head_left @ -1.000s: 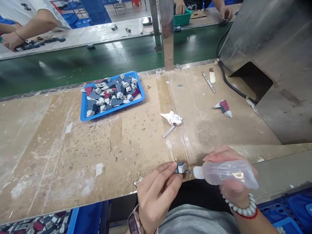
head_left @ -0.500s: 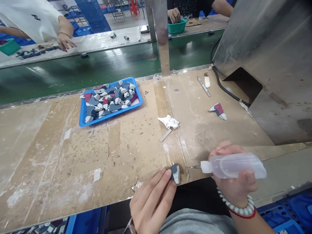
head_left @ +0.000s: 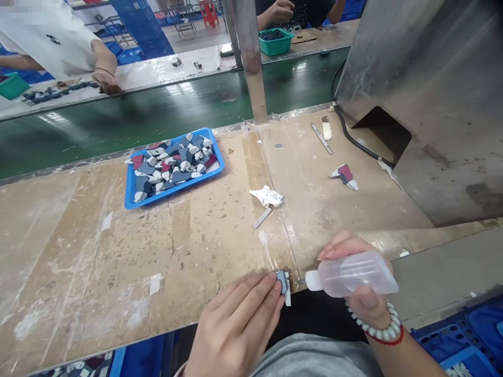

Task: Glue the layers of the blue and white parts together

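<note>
At the table's front edge, my left hand point(head_left: 239, 317) has its fingers closed over a small grey-and-white molded piece point(head_left: 282, 283), with the fingertips pressing on its top. My right hand point(head_left: 353, 262) is wrapped round a translucent squeeze bottle point(head_left: 356, 275) lying sideways in the grip. The bottle's white cap and thin needle tip point left at the piece; I cannot tell whether the tip touches it. Farther right lies a grey, white and maroon piece point(head_left: 344, 176). A crumpled white tissue point(head_left: 268, 196) and a flat metal strip point(head_left: 261, 218) rest beyond my hands.
A blue tray point(head_left: 175, 196) heaped with similar pieces stands left of centre. A pen-like knife point(head_left: 322, 139) and a small white-handled blade point(head_left: 326, 129) lie near a black cable point(head_left: 361, 144) and metal housing point(head_left: 440, 115). Beyond the green conveyor point(head_left: 157, 107), two co-workers handle parts.
The bottle has moved left, bringing its tip close to the piece. My left fingers now cover more of the piece, which looks turned. The view has shifted slightly.
</note>
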Motion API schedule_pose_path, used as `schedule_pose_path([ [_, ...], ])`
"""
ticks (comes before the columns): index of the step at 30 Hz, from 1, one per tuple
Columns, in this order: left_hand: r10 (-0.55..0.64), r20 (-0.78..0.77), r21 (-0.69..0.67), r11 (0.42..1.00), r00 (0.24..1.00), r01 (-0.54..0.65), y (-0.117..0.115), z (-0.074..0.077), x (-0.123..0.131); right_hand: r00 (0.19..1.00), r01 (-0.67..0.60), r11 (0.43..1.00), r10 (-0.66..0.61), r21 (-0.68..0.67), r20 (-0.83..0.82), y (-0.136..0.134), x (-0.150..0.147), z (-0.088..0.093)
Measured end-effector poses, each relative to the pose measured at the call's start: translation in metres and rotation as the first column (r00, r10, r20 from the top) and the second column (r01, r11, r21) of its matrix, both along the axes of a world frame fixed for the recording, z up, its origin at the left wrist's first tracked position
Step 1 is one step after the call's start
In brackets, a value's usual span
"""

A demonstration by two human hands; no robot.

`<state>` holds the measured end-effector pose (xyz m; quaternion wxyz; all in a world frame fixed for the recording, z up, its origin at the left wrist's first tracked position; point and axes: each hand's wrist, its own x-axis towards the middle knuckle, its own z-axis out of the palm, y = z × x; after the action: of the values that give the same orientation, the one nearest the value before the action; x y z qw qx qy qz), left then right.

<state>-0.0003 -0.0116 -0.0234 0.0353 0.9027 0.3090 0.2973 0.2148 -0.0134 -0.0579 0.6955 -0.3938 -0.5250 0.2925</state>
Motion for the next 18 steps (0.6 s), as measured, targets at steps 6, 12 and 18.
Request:
schedule_pose_path([
  [6,-0.048,-0.024,0.039,0.998,0.999,0.049,0.004,0.001,0.005,0.998,0.007,0.999,-0.01,0.045,0.063,0.003,-0.001,0.008],
  [12,-0.006,0.192,-0.073,0.997,0.981,0.02,0.01,-0.008,0.005,0.997,0.011,0.999,-0.014,0.045,0.075,0.003,0.0,0.005],
  [18,0.017,0.303,-0.213,0.976,0.953,0.05,0.014,-0.009,0.004,0.997,-0.017,0.999,0.014,0.042,0.081,0.002,0.001,0.0],
])
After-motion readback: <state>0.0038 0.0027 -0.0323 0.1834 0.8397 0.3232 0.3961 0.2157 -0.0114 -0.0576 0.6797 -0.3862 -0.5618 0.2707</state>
